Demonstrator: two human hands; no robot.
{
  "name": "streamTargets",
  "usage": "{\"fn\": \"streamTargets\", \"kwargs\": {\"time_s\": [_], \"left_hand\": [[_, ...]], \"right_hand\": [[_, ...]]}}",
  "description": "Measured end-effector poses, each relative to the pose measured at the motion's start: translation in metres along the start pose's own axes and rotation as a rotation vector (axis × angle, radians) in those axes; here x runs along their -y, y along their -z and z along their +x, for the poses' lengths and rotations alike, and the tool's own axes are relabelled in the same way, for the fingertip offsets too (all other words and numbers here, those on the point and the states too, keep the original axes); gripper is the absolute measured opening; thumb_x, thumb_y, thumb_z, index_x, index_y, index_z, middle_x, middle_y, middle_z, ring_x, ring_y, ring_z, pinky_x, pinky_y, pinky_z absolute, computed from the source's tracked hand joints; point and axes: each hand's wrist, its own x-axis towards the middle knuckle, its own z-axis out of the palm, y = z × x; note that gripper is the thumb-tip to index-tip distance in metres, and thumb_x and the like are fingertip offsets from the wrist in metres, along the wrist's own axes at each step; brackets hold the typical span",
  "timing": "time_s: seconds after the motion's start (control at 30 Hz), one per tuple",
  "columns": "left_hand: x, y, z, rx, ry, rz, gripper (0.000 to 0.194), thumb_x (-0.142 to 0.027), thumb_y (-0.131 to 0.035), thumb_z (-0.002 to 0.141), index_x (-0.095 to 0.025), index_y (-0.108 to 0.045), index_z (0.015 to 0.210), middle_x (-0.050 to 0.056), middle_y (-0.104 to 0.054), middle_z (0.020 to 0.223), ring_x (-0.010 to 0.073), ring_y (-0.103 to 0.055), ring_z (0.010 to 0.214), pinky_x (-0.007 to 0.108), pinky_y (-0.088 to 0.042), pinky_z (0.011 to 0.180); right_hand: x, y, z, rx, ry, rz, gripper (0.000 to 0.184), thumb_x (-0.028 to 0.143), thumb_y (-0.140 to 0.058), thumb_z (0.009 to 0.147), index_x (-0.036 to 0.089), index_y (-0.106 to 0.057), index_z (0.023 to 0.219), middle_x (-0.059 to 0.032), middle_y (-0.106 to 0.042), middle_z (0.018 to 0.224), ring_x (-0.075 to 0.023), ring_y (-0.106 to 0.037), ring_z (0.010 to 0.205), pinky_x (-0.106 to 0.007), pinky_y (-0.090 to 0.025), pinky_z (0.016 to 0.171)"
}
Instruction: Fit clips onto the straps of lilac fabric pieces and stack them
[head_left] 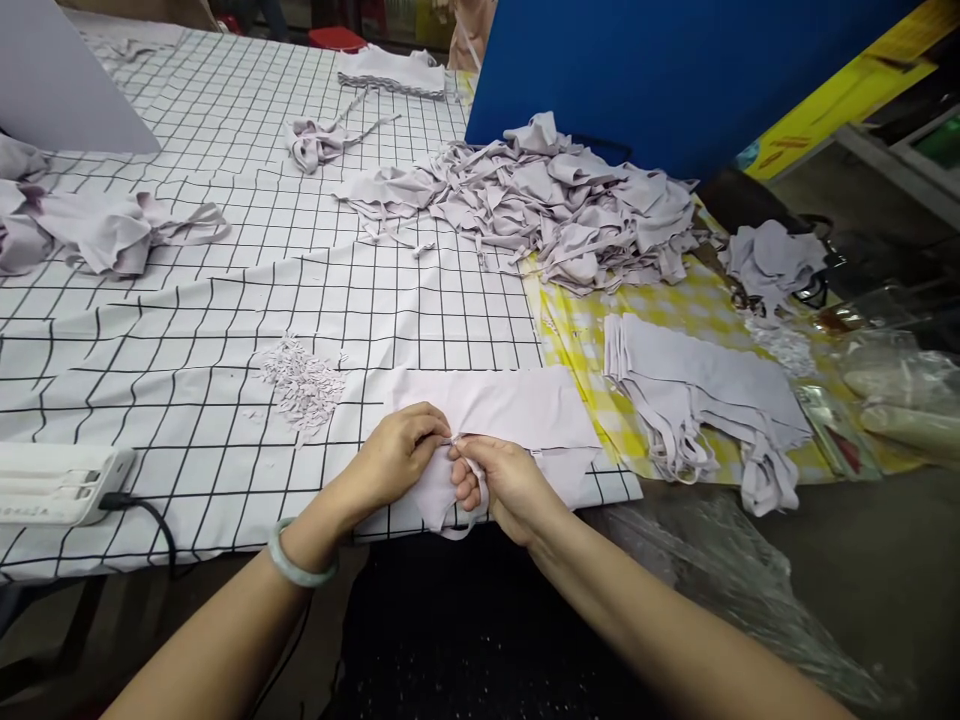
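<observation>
A pale lilac fabric piece (517,410) lies at the near edge of the table on a white cloth with a black grid (225,300). My left hand (397,460) pinches its near edge with closed fingers. My right hand (506,485) is closed on the same edge right beside it, and a thin strap of the fabric loops round its fingers. The two hands touch at the fingertips. A pale green bangle (296,565) sits on my left wrist.
A big heap of lilac fabric pieces (555,200) lies at the back right before a blue panel (660,70). A flat stack (697,400) rests on yellow checked cloth. Small fabric snippets (300,385), a white device with a cable (56,482) and more fabric (97,230) lie left.
</observation>
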Motion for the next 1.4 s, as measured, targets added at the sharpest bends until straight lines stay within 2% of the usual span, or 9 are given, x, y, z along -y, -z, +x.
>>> {"fn": "streamTargets", "kwargs": {"time_s": [0.27, 0.47, 0.63, 0.77, 0.93, 1.03, 1.13, 1.23, 1.4], "left_hand": [[-0.003, 0.012, 0.005, 0.030, -0.055, 0.095, 0.026, -0.022, -0.046, 0.096, -0.017, -0.070, 0.097, 0.010, -0.070, 0.114, 0.0215, -0.064, 0.107, 0.039, -0.052, 0.096], [0.017, -0.006, 0.009, 0.125, -0.115, 0.399, 0.047, -0.034, -0.052, 0.095, -0.022, -0.053, 0.140, 0.006, -0.044, 0.155, 0.0318, -0.027, 0.149, 0.057, -0.015, 0.122], [0.021, -0.019, 0.008, 0.131, -0.097, 0.533, 0.055, -0.040, -0.051, 0.095, -0.025, -0.044, 0.148, 0.005, -0.034, 0.161, 0.0323, -0.021, 0.151, 0.056, -0.009, 0.123], [0.009, 0.002, 0.006, 0.186, -0.080, 0.630, 0.053, -0.037, -0.043, 0.098, -0.018, -0.043, 0.148, 0.009, -0.036, 0.159, 0.0299, -0.024, 0.150, 0.052, -0.016, 0.122], [-0.004, 0.057, 0.021, -0.132, 0.193, 0.782, 0.042, -0.035, -0.049, 0.092, -0.016, -0.060, 0.127, 0.015, -0.058, 0.133, 0.0335, -0.045, 0.128, 0.052, -0.035, 0.106], [-0.008, 0.077, 0.044, 0.080, 0.330, 0.852, 0.042, -0.042, -0.065, 0.078, -0.017, -0.065, 0.111, 0.014, -0.063, 0.120, 0.0360, -0.047, 0.117, 0.052, -0.035, 0.098], [-0.010, 0.081, 0.065, 0.296, 0.361, 0.826, 0.031, -0.039, -0.068, 0.070, -0.018, -0.065, 0.093, 0.012, -0.065, 0.107, 0.0335, -0.050, 0.109, 0.048, -0.035, 0.094], [-0.013, 0.080, 0.073, 0.390, 0.352, 0.778, 0.015, -0.032, -0.063, 0.069, -0.019, -0.062, 0.077, 0.010, -0.066, 0.094, 0.0322, -0.052, 0.102, 0.046, -0.036, 0.089], [-0.021, 0.084, 0.045, 0.212, 0.344, 0.549, 0.003, -0.020, -0.056, 0.064, -0.021, -0.053, 0.066, 0.003, -0.060, 0.071, 0.0216, -0.054, 0.071, 0.032, -0.038, 0.064]], "right_hand": [[-0.003, 0.016, -0.023, 0.094, -0.069, 0.003, 0.024, 0.036, -0.060, 0.092, 0.013, -0.067, 0.087, -0.0048, -0.069, 0.066, -0.0134, -0.063, 0.057, -0.028, -0.053, 0.060], [-0.040, 0.042, -0.083, 0.269, -0.022, -0.074, 0.025, 0.042, -0.071, 0.085, 0.017, -0.072, 0.093, -0.0065, -0.074, 0.092, -0.0183, -0.064, 0.100, -0.035, -0.040, 0.105], [-0.078, 0.042, -0.094, 0.400, -0.184, 0.263, 0.029, 0.032, -0.078, 0.078, 0.019, -0.069, 0.102, -0.0082, -0.072, 0.111, -0.0195, -0.062, 0.118, -0.035, -0.035, 0.112], [-0.087, 0.058, -0.087, 0.258, -0.093, 0.131, 0.046, 0.041, -0.080, 0.071, 0.020, -0.067, 0.110, -0.0103, -0.069, 0.117, -0.0246, -0.064, 0.114, -0.040, -0.042, 0.105], [-0.015, 0.119, -0.048, -0.238, 0.524, -0.591, 0.037, 0.052, -0.067, 0.078, 0.022, -0.069, 0.101, -0.0080, -0.070, 0.100, -0.0258, -0.063, 0.093, -0.041, -0.048, 0.087], [0.052, 0.139, -0.005, -0.491, 0.792, -0.882, 0.028, 0.041, -0.056, 0.083, 0.020, -0.067, 0.099, -0.0080, -0.069, 0.097, -0.0231, -0.061, 0.085, -0.038, -0.047, 0.081], [0.094, 0.136, 0.035, -0.588, 0.718, -1.131, 0.016, 0.034, -0.062, 0.079, 0.019, -0.064, 0.083, -0.0079, -0.066, 0.089, -0.0228, -0.058, 0.082, -0.036, -0.044, 0.077], [0.102, 0.124, 0.055, -0.565, 0.651, -1.201, 0.016, 0.029, -0.070, 0.073, 0.021, -0.058, 0.068, -0.0060, -0.063, 0.082, -0.0224, -0.056, 0.081, -0.034, -0.042, 0.074], [0.082, 0.118, 0.034, -0.502, 0.766, -0.990, 0.017, 0.028, -0.063, 0.082, 0.023, -0.050, 0.073, 0.0015, -0.058, 0.074, -0.0159, -0.054, 0.074, -0.028, -0.042, 0.071]]}}
